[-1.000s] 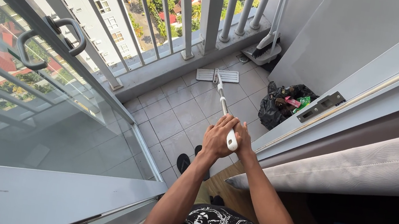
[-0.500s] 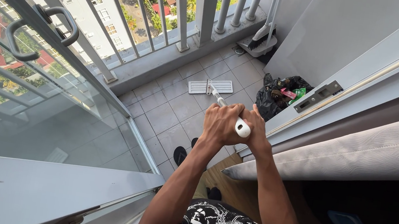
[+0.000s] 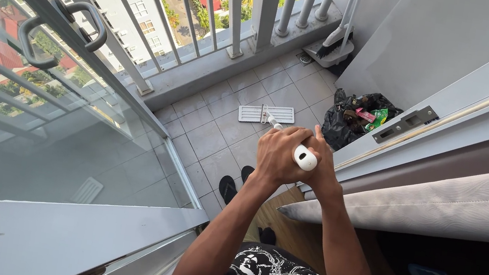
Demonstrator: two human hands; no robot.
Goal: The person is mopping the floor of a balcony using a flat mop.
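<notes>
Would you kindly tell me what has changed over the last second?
The flat white mop head slid back across the grey tiles toward the person. Both hands, left and right, kept their grip on the white handle end. The black rubbish bag stayed put.

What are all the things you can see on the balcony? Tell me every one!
flat mop: one, white head, metal pole, on the tiled floor
rubbish bag: one, black, open, by the right wall
broom and dustpan: one set, grey-white, far corner
railing: one, pale grey, along the balcony edge
glass door: one, clear, dark loop handle, left
curtain: one, pale grey, right
slippers: two, black, near the door sill
left hand: gripping the mop's end
right hand: gripping beside it
</notes>
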